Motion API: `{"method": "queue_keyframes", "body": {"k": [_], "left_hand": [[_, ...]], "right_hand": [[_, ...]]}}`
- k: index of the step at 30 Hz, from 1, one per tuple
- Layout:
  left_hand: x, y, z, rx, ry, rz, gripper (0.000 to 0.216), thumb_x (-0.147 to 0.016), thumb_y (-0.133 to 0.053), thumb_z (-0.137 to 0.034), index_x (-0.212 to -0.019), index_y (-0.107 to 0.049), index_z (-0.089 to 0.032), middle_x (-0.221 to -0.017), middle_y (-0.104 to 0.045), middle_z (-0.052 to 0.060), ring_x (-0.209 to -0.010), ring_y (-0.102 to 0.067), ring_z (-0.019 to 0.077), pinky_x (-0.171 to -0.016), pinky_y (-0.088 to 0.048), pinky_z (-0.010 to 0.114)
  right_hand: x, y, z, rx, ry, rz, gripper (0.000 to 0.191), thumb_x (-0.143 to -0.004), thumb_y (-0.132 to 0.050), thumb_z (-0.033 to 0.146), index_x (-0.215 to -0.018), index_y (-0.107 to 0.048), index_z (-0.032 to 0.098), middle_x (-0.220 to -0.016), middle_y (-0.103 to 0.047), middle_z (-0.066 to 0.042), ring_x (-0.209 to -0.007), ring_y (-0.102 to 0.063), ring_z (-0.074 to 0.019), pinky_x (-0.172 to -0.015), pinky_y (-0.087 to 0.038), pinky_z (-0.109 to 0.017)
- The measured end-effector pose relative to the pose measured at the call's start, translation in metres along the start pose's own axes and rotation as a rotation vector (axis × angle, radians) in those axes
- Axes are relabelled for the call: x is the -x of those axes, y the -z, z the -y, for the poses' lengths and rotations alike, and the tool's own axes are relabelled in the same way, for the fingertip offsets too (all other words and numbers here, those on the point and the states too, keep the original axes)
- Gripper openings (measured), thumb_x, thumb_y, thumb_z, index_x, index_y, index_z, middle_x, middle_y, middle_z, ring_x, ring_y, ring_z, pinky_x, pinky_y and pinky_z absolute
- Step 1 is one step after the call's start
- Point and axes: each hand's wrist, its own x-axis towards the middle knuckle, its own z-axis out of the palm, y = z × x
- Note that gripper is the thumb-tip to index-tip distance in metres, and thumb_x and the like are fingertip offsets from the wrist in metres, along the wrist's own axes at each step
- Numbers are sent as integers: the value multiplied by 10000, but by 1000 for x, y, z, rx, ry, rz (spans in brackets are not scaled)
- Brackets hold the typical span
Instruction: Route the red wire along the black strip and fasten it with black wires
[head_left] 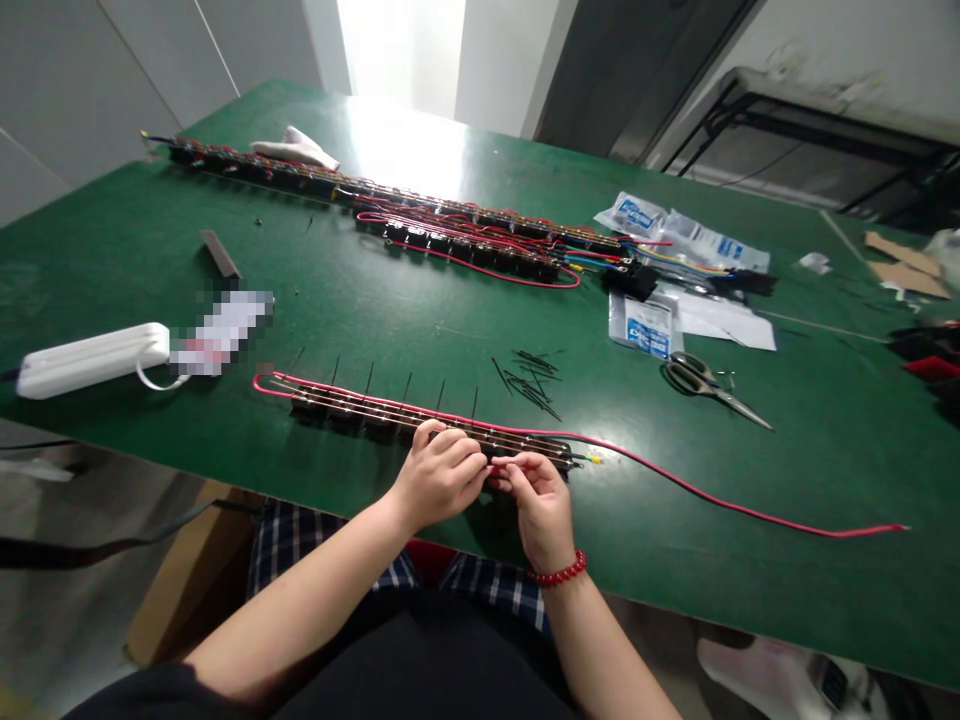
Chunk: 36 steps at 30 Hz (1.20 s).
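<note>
A long row of black blocks (352, 415) lies near the table's front edge, with bare copper-coloured wires running along its top. A thick red wire (697, 485) follows its far side, loops back at the left end and trails off to the right. Several thin black cable ties (369, 378) stand up from the row. My left hand (442, 475) rests over the row's near side, fingers curled. My right hand (544, 505), with a red bead bracelet at the wrist, pinches close beside it. What the fingertips hold is too small to tell.
Loose black cable ties (529, 380) lie beyond the row; scissors (712, 388) and plastic bags (649, 325) are to the right. Longer wired rows (465, 250) stretch across the back. A white power strip (94, 360) and a blurred-out item (225, 335) are at left.
</note>
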Motion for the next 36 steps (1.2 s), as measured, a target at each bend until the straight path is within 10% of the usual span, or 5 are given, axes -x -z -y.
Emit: {"method": "queue_keyframes", "body": {"k": [36], "left_hand": [[-1,2,0,32,50,56,90,-863,-541,-210,-816,-615,-233,-871,-697,-13,-912,-603,159,-1020,-308,412]], "right_hand": [[3,-3,2,107,75,-22,152,-827,-700,334,-925,-666,223,-805,-704,-9,-674,-646,-132,-662,-562,-291]]}}
